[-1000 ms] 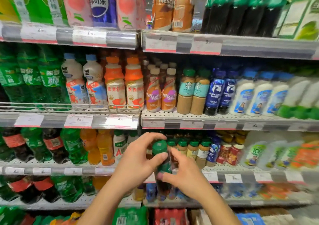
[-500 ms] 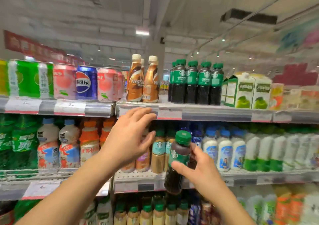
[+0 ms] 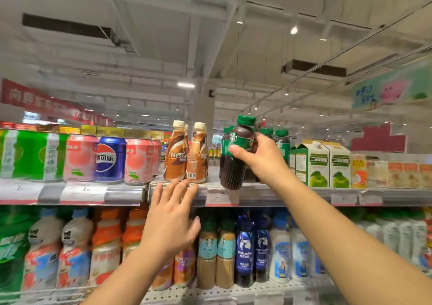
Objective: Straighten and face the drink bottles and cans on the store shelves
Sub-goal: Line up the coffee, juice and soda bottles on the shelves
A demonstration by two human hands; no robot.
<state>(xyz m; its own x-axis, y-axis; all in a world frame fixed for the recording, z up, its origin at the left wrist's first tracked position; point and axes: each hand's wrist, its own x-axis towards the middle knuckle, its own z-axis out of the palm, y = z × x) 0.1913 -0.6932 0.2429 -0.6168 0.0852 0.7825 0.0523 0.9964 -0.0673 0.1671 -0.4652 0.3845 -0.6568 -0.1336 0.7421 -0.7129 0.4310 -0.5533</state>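
My right hand (image 3: pixel 259 157) grips a dark coffee bottle (image 3: pixel 235 164) with a green cap and green label. It holds the bottle upright at the front edge of the top shelf (image 3: pixel 280 196), in front of a row of matching dark bottles (image 3: pixel 281 142). My left hand (image 3: pixel 171 220) is open with spread fingers. Its fingertips are at the shelf's price rail, just below two brown Nescafe bottles (image 3: pixel 185 154).
Pink and blue cans (image 3: pixel 109 158) and green packs (image 3: pixel 30 155) fill the top shelf's left side. Green-and-white juice cartons (image 3: pixel 325 163) stand to the right of the dark bottles. On the shelf below are milk drinks, coffee bottles (image 3: pixel 216 255) and blue bottles (image 3: pixel 251 246).
My right hand has lifted the dark bottle from a lower shelf up to the top shelf. My left hand let go of the bottle's cap and opened near the shelf rail. The view tilted upward.
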